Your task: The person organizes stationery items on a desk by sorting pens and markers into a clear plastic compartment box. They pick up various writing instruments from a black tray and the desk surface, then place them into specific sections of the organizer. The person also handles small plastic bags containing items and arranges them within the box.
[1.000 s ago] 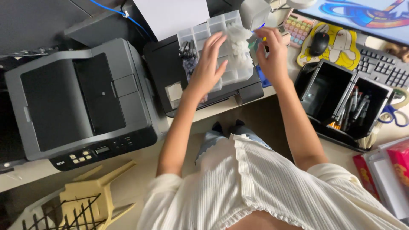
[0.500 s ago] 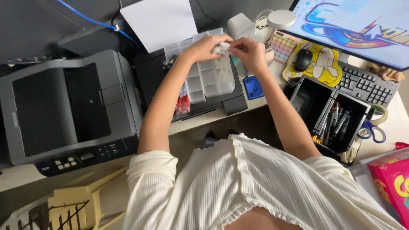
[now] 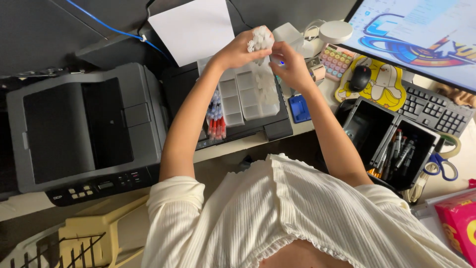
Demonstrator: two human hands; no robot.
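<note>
Gripping a crumpled clear bag of small white pieces [image 3: 260, 37] above a compartment box.

From the head view, the left hand [image 3: 238, 49] was clamped on the bag while the right hand [image 3: 291, 67] sat close against it — fingers bent, whether they pinched the bag I could not tell. Both were held over the far end of the clear compartment box [image 3: 248, 94], which rested on a black printer [image 3: 270, 126]. A grey printer [image 3: 84, 131] stood to the left — a black pen tray [image 3: 391, 144] to the right.

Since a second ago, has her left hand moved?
Yes. The left hand has lifted the small white pieces off the clear compartment box, going from over its middle to above its far edge.
</note>
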